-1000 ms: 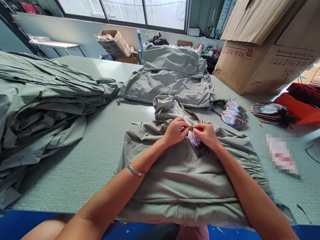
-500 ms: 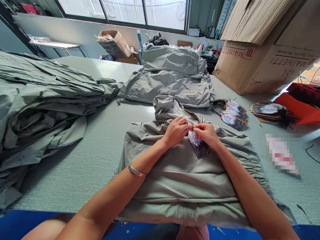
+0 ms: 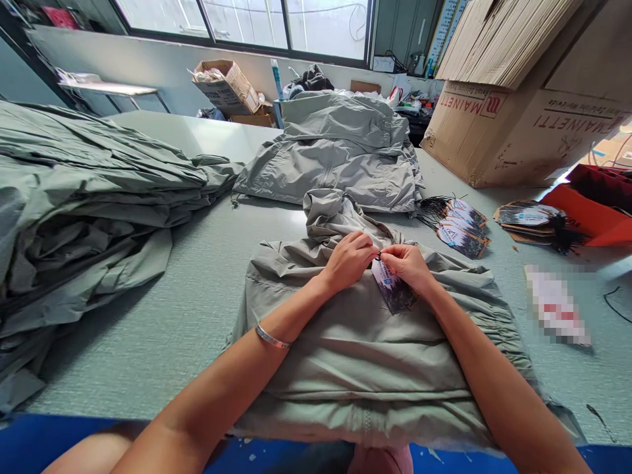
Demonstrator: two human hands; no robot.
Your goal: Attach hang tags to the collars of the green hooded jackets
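Note:
A grey-green hooded jacket (image 3: 365,355) lies spread on the table in front of me, its hood away from me. Over its upper middle, just below the hood, my left hand (image 3: 349,262) and my right hand (image 3: 407,264) meet with fingertips pinched close together. Between them is the dark cord of a hang tag (image 3: 391,284). The tag, printed white above and dark below, rests on the jacket beside my right fingers. Both hands are closed on the cord; its exact path between the fingertips is too small to make out.
Several hang tags (image 3: 461,227) fan out at the right, near another tag stack (image 3: 530,214). Folded jackets (image 3: 328,155) lie behind, and a large garment pile (image 3: 89,197) fills the left. Cardboard boxes (image 3: 513,131) stand back right. A pale, blurred-out item (image 3: 557,306) lies on the right.
Almost nothing differs. Both hands stay pinched at the tag's cord, with only a slight shift of the fingers.

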